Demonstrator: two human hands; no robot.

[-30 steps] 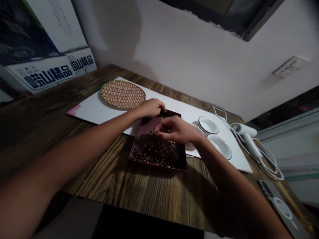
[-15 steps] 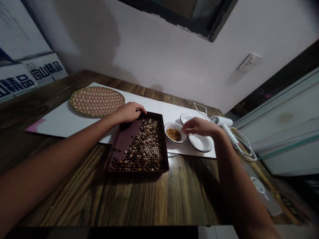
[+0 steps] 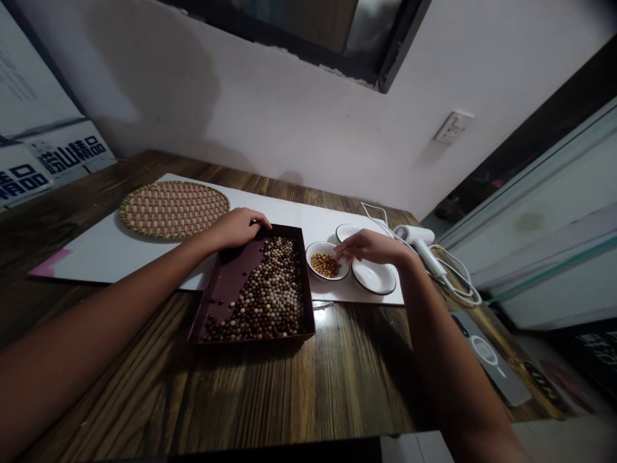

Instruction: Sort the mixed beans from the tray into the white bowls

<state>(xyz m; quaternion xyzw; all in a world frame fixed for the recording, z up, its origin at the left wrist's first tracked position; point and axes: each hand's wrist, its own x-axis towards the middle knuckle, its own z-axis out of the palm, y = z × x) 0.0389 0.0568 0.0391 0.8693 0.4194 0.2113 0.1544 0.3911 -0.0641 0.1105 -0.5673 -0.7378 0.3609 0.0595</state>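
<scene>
A dark maroon tray [image 3: 236,273] holds many small round beads [image 3: 277,289] in mixed brown, cream, green and orange tones, heaped mostly on its right side. My left hand [image 3: 241,226] grips the tray's far left corner, with its fingers over the rim. To the right of the tray stands a white dark-rimmed bowl [image 3: 315,247] with yellow-brown beads [image 3: 324,264] in it. Over that bowl's right edge is my right hand [image 3: 364,246], its fingers pointing down and slightly apart, and no bead shows between them. Two more white bowls, one at the back [image 3: 344,230] and one nearer [image 3: 375,278], flank this hand.
A woven oval mat [image 3: 173,209] lies on a white board [image 3: 274,209] over the wooden table [image 3: 289,392]. At the right are a white hair dryer [image 3: 419,241] with its cord and a grey phone [image 3: 496,360]. Printed boxes [image 3: 67,154] stand at the far left.
The view has shifted, so everything sits further left and lower. My right hand's fingers have come slightly further over the bowl and loosened. My left hand stays at the tray's corner.
</scene>
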